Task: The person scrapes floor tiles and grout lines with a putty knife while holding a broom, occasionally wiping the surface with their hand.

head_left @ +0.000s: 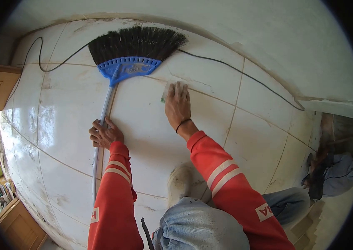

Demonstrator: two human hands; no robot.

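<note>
A broom with black bristles and a blue head (131,68) lies on the white tiled floor (139,112). My left hand (106,134) is closed around its pale handle, a short way below the head. To the right, my right hand (177,102) presses down on the tiles with fingers together and stretched forward. Under those fingers is a thin pale piece with a green edge (164,95), mostly covered, so I cannot tell its kind. A fine crack or scratch line runs over the tile just beyond the fingertips.
A black cable (243,73) runs along the wall, passing behind the bristles. Wooden panels (22,225) stand at the left, near assorted clutter. My boot (180,183) rests on the tiles below my hands. At right lies a dark bag-like bundle with grey cloth (339,175).
</note>
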